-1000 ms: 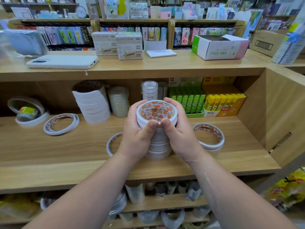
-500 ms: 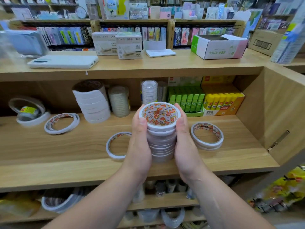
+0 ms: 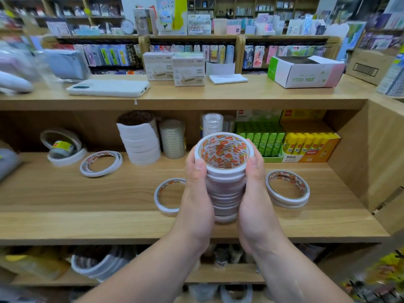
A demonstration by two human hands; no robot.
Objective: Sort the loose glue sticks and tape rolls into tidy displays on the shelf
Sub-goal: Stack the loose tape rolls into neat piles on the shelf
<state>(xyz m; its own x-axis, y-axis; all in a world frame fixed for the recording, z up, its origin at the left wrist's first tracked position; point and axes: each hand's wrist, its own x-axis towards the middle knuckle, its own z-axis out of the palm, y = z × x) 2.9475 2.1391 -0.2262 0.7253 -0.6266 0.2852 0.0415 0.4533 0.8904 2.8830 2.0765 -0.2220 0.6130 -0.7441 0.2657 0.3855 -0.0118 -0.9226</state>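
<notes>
The wooden shelf spans the full width in front of both my hands. My left hand and right hand clasp the tall stack of tape rolls between them, one palm on each side, thumbs pressed against the upper rolls. The stack is upright over the front part of the shelf; whether its base rests on the board cannot be determined. Beyond my right hand, at the back, stand the green glue sticks and, to their right, the yellow glue sticks, each in an open box. Beyond my left hand stands a white tape stack. Just right of my right hand lie the paired loose rolls, flat. Just left of my left hand lies a single loose roll, partly hidden by that hand
</notes>
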